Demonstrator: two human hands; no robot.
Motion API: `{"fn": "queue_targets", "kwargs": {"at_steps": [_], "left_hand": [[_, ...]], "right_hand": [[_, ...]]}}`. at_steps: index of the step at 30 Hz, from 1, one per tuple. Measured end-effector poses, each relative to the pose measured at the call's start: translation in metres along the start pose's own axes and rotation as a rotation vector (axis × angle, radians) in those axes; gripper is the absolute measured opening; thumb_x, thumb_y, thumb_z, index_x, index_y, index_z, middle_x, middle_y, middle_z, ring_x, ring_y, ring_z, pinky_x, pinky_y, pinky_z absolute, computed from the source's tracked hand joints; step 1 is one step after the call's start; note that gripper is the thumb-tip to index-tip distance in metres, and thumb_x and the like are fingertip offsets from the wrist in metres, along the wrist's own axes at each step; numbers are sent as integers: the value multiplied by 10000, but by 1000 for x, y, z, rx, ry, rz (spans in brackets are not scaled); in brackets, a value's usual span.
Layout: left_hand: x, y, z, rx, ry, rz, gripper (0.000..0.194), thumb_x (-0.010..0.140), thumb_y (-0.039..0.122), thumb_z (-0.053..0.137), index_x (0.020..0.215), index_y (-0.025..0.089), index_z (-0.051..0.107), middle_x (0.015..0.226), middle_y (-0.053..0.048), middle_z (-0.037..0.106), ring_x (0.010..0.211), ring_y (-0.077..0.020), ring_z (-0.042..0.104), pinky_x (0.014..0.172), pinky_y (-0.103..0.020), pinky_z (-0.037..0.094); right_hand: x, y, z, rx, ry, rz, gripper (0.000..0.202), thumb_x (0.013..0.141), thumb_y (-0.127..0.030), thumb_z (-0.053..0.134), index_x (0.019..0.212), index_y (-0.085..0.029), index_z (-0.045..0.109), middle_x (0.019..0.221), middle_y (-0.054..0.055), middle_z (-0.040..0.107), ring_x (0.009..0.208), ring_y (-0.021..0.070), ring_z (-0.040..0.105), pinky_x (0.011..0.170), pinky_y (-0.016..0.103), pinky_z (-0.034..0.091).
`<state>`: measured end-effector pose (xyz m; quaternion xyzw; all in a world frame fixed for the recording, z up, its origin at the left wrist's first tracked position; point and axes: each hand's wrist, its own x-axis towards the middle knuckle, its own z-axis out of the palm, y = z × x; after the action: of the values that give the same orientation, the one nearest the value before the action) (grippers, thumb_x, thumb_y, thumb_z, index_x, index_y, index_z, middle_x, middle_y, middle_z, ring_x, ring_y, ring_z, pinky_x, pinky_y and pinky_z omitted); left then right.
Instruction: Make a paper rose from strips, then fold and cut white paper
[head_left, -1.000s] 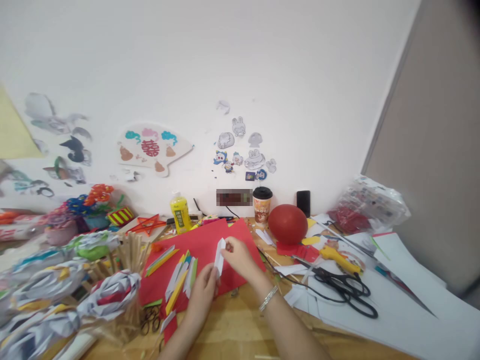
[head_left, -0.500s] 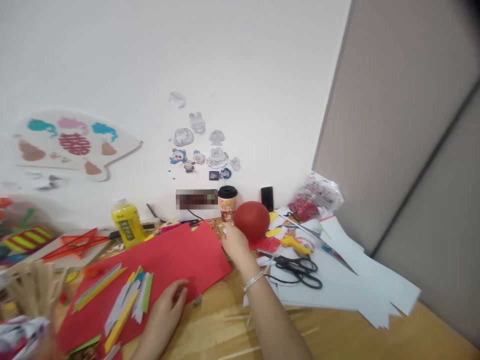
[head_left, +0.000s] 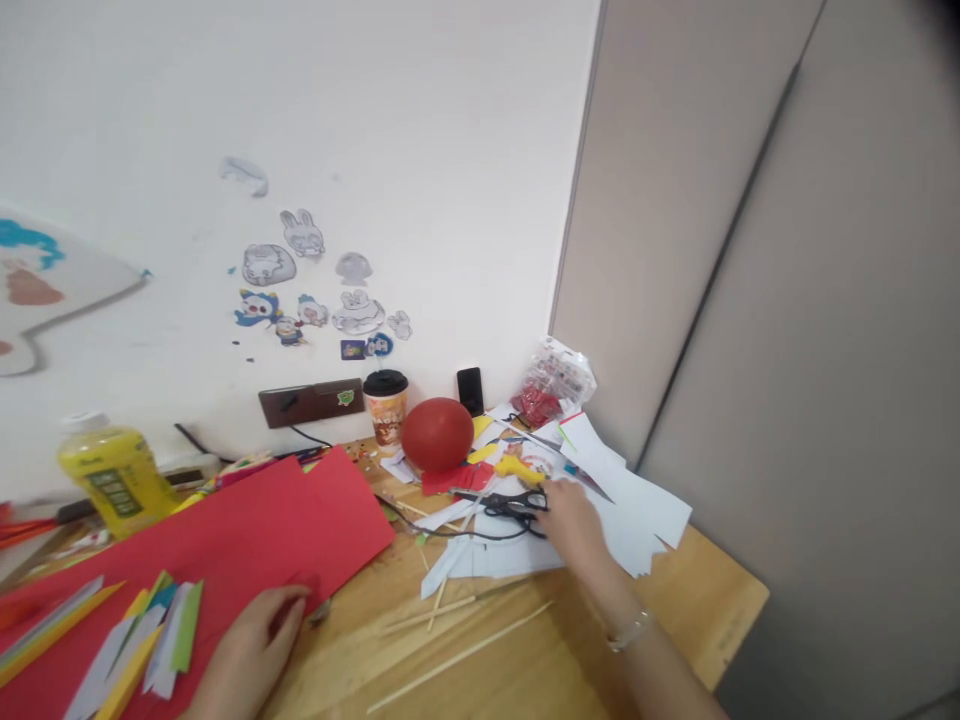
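Observation:
My right hand (head_left: pixel 571 520), with a bracelet on its wrist, is at the handles of the black scissors (head_left: pixel 510 503) on the white papers (head_left: pixel 630 500). Its fingertips are partly hidden, so their grip cannot be made out. Just behind lies a yellow glue gun (head_left: pixel 520 469). My left hand (head_left: pixel 259 640) rests at the front edge of the red paper (head_left: pixel 300 520), its fingers curled with the thumb near them; nothing shows in it. Beside it on the red paper are folded paper strips (head_left: pixel 139 640) in yellow, green and white.
A red balloon (head_left: pixel 437 434), a lidded cup (head_left: pixel 386 408) and a phone (head_left: pixel 470 390) stand by the wall. The yellow bottle (head_left: pixel 116 475) is at the left. Thin wooden sticks (head_left: pixel 457 655) lie in front, and a plastic bag (head_left: pixel 551 380) sits in the back corner.
The view has turned to the right. My right hand has moved from beside the cup and balloon to the scissors. My left hand remains by the red paper.

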<state>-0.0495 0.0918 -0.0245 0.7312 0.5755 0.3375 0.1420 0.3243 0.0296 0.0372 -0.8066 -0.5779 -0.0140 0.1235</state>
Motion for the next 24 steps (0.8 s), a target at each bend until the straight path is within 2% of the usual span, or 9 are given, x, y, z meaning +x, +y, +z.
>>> {"fn": "queue_targets", "kwargs": {"at_steps": [2, 4, 7, 9, 13, 16, 20, 22, 24], "left_hand": [[0, 0, 1, 7, -13, 11, 276, 699, 420, 482, 746, 210, 654, 839, -81, 727, 812, -270, 670, 769, -379, 526], [2, -2, 2, 10, -19, 23, 264, 692, 420, 483, 722, 221, 654, 801, -72, 729, 792, -268, 671, 747, -376, 530], [4, -7, 5, 12, 1, 43, 247, 693, 409, 476, 704, 236, 651, 784, -60, 730, 775, -260, 672, 731, -368, 532], [5, -9, 6, 17, 13, 51, 254, 697, 407, 466, 708, 234, 652, 794, -63, 729, 775, -258, 671, 730, -365, 531], [5, -9, 5, 25, -1, 49, 289, 695, 419, 457, 718, 211, 656, 811, -87, 726, 779, -266, 670, 733, -372, 530], [5, -6, 4, 19, -17, 40, 307, 693, 427, 455, 725, 198, 657, 825, -103, 725, 792, -271, 668, 747, -376, 525], [4, -2, 1, 14, -11, 31, 278, 694, 421, 461, 710, 218, 650, 797, -79, 726, 773, -262, 669, 732, -363, 528], [2, 1, 0, 8, -2, 29, 248, 685, 411, 470, 689, 232, 642, 773, -61, 725, 757, -257, 670, 719, -355, 530], [1, 5, -2, 0, 3, 24, 226, 680, 399, 478, 684, 241, 639, 772, -51, 725, 755, -253, 670, 723, -349, 529]], "right_hand": [[-6, 41, 5, -85, -2, 81, 388, 773, -201, 560, 1150, -119, 527, 1154, 189, 555, 1061, 291, 502, 817, 360, 390], [-11, 71, 13, -151, -28, 106, 464, 763, -279, 596, 1172, -84, 501, 1165, 219, 537, 1043, 332, 505, 814, 413, 389], [-13, 95, 23, -216, -62, 20, 412, 842, -389, 505, 1137, -103, 516, 1145, 191, 553, 1038, 307, 511, 820, 391, 392], [-10, 99, 27, -257, -78, -35, 369, 874, -379, 465, 1121, -111, 520, 1097, 174, 574, 1027, 282, 520, 823, 362, 394], [0, 96, 29, -336, -131, -66, 242, 885, -233, 476, 1069, -92, 545, 988, 175, 604, 941, 254, 573, 760, 340, 438], [2, 92, 26, -380, -173, -58, 218, 897, -224, 485, 1071, -109, 548, 984, 108, 612, 874, 197, 599, 738, 344, 482], [2, 95, 9, -396, -219, -87, 228, 891, -295, 511, 1053, -143, 560, 991, 42, 613, 844, 159, 608, 756, 363, 505], [3, 100, -4, -394, -226, -105, 178, 904, -186, 467, 1039, -131, 570, 943, 61, 640, 842, 171, 622, 747, 341, 491], [6, 107, -17, -391, -218, -108, 241, 884, -64, 402, 1042, -126, 572, 915, 98, 661, 851, 195, 635, 722, 316, 471]]}}
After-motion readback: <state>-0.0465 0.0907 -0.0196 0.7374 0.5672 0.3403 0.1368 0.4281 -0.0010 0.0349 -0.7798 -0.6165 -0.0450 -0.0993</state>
